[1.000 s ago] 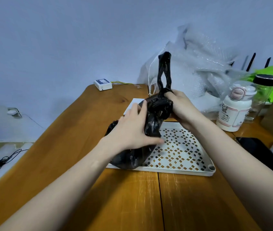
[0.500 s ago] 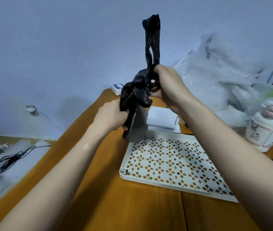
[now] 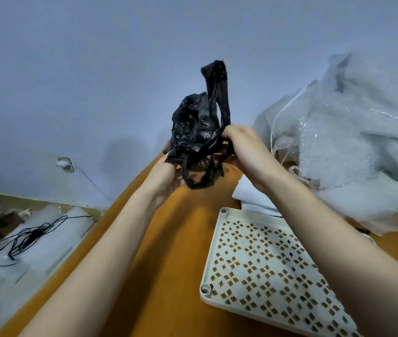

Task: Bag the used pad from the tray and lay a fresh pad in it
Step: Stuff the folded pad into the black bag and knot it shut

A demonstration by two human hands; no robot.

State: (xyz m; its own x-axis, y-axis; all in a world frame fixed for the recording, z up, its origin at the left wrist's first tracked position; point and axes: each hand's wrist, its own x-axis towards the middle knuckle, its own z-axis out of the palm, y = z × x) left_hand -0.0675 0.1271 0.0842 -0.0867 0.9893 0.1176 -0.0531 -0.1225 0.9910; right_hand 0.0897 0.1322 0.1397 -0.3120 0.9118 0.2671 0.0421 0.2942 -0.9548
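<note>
A crumpled black plastic bag (image 3: 196, 127) is held up above the wooden table, its handle loops sticking upward. My right hand (image 3: 244, 147) grips the bag's neck from the right. My left hand (image 3: 166, 176) cups the bag from below on the left, fingers curled against it. What is inside the bag is hidden. The white perforated tray (image 3: 261, 268) lies bare on the table at the lower right. A folded white pad (image 3: 251, 193) sits just beyond the tray's far edge, partly behind my right forearm.
A big heap of bubble wrap (image 3: 353, 142) fills the table's right rear. The orange wooden table (image 3: 176, 251) runs away from me. On the floor at left lie plastic-wrapped rolls with a coiled black cable (image 3: 27, 239). A wall plug (image 3: 63, 164) is at left.
The bag went from resting on the tray to held high off it, and both hands rose and shifted left with it. My view swung left; the bottles at right left the frame.
</note>
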